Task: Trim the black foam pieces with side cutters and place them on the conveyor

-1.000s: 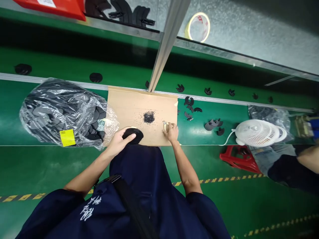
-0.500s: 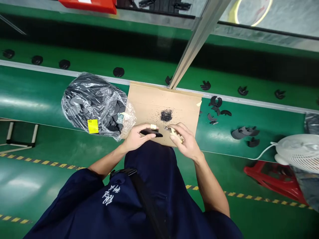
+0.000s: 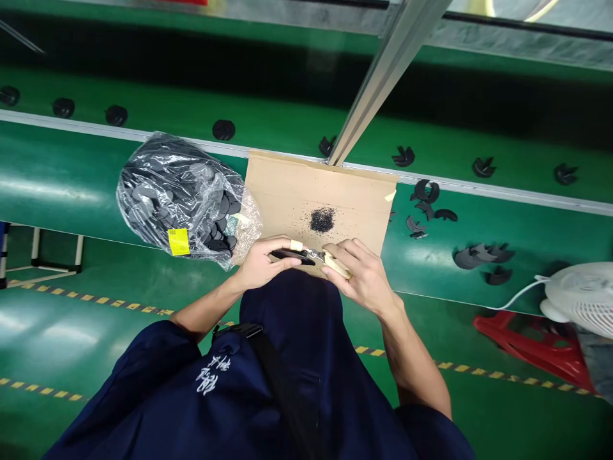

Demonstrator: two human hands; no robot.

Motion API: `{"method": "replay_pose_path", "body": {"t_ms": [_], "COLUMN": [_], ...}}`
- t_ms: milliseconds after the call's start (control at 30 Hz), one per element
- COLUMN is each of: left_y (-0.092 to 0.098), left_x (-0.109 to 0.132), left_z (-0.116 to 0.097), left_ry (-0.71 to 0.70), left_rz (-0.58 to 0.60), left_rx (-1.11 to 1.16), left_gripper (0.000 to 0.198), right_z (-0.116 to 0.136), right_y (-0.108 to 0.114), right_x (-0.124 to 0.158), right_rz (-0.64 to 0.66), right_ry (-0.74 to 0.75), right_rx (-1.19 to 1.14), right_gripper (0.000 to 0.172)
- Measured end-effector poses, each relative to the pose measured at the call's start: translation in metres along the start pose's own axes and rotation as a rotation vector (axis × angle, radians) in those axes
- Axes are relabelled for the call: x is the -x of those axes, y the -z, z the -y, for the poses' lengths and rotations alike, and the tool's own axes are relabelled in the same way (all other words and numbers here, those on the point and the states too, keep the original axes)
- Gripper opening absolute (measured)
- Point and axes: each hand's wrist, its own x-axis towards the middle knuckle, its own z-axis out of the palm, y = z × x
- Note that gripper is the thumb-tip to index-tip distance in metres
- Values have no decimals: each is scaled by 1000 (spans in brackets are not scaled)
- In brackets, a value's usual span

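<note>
Prob. mid-trim: pinching flat black plastic disc [image 3: 292, 256] w/ L hand [image 3: 261, 265], gripping small beige-handled blade tool [image 3: 335, 262] in R hand [image 3: 361, 278], tip at rim, needing steady disc, short stroke next.

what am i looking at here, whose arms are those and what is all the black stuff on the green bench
There is no machine here. A person wears a camera on the head, so this single view looks down over their dark blue clothes at their own two bare hands. The left hand grips a flat black part. The right hand holds a small tool with a pale handle, its tip at the part. In front of them a cardboard sheet lies on the green bench, with a little heap of black crumbs on it. Left of the sheet sits a clear plastic bag full of black parts. Loose black pieces lie to the right, and a white fan shows at the edge.
</note>
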Motion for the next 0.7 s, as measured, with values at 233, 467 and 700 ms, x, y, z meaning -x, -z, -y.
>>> {"method": "replay_pose_path", "body": {"t_ms": [233,467,700], "left_y": [0,4,0], "left_x": [-7,-12,-23], "left_z": [13,19,26], "left_ry": [43,-9,-259], "left_rz": [-15,-25,100], "left_rx": [-4,-114,-335], "left_gripper": [41,40,30], "right_z": [-10,-19,-20], "right_y": [-5,-11,-9], "right_x": [-5,-7,-7], "right_rz": [7,-42,-41], "right_ry": [24,-54,-108], "right_rx": [72,175,316], "right_gripper": [31,34,39]}}
